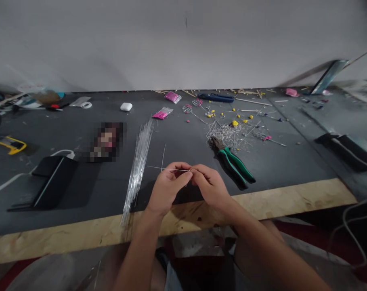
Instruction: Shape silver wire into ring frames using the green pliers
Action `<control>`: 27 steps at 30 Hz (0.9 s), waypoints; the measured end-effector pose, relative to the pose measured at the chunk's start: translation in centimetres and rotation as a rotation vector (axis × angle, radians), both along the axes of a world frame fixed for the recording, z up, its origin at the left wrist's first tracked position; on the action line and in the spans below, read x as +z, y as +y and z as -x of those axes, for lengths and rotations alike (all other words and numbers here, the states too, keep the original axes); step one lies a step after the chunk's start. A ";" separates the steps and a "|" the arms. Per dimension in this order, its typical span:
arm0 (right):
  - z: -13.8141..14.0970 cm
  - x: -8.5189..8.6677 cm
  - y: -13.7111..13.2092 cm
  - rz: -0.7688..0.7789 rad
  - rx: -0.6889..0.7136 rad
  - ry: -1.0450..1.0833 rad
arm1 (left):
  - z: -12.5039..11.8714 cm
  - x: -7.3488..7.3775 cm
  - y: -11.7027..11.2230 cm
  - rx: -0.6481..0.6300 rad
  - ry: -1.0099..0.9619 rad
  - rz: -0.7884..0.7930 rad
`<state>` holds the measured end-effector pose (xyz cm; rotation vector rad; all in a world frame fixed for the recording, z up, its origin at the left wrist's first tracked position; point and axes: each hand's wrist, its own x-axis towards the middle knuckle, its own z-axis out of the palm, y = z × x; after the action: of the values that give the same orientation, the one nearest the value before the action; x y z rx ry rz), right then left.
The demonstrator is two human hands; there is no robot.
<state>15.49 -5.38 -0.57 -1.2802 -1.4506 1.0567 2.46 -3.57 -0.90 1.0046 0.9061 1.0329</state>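
Note:
Close to the table's front edge, my left hand (168, 188) pinches a thin silver wire (154, 167) that sticks out to the left. My right hand (212, 185) meets it fingertip to fingertip, closed on the wire's other end. A second thin wire (164, 153) crosses behind the first; whether my fingers touch it I cannot tell. Left of my hands lies a long bundle of straight silver wires (139, 161). Pliers with green and black handles (236, 163) rest to the right, jaws against a heap of cut wire pieces (228, 135).
Behind are pink bead bags (162, 113), small wire rackets (187, 108), yellow lumps (235, 123) and a dark blue cutter (216, 98). To the left sit a white earphone case (126, 106), a black stand (54, 182) and a yellow cutter (12, 144). A pale wooden strip (301, 196) edges the table.

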 end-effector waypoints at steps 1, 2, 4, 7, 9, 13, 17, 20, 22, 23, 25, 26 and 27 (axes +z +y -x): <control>-0.1 0.0 -0.1 0.016 0.003 0.002 | 0.3 0.1 0.1 -0.028 0.017 -0.012; -0.2 0.1 -0.2 0.038 0.011 0.008 | 0.6 0.2 0.1 -0.054 0.038 -0.025; -0.3 0.1 -0.3 0.090 0.037 0.045 | 1.1 0.4 0.1 -0.086 0.094 -0.056; -0.5 0.1 -0.4 0.170 0.103 0.167 | 1.7 0.8 0.1 -0.107 0.196 -0.141; -0.6 0.2 -0.3 0.233 0.165 0.262 | 2.0 1.1 0.0 -0.124 0.274 -0.224; -0.8 0.4 -0.2 0.360 0.258 0.428 | 2.4 1.1 0.0 -0.134 0.366 -0.350; -0.9 0.5 -0.5 0.500 0.381 0.569 | 2.9 0.9 -0.3 -0.167 0.343 -0.421; -1.2 0.5 -0.8 0.621 0.514 0.643 | 3.5 1.0 -0.7 -0.249 0.340 -0.443; -1.3 0.6 -1.0 0.694 0.607 0.669 | 3.9 1.2 -1.0 -0.312 0.356 -0.455; -1.4 0.7 -1.1 0.712 0.639 0.674 | 4.1 1.3 -1.1 -0.326 0.361 -0.459; -1.5 0.8 -1.1 0.684 0.648 0.642 | 4.1 1.3 -1.1 -0.270 0.380 -0.449; -1.4 0.8 -1.0 0.635 0.621 0.599 | 4.0 1.2 -1.0 -0.195 0.400 -0.432; -1.3 0.8 -0.9 0.567 0.569 0.533 | 3.9 1.0 -0.9 -0.097 0.431 -0.410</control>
<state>16.80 -6.25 0.24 -0.8316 -1.1443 2.1197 -1.43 -4.51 0.10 1.6440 0.9986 0.9551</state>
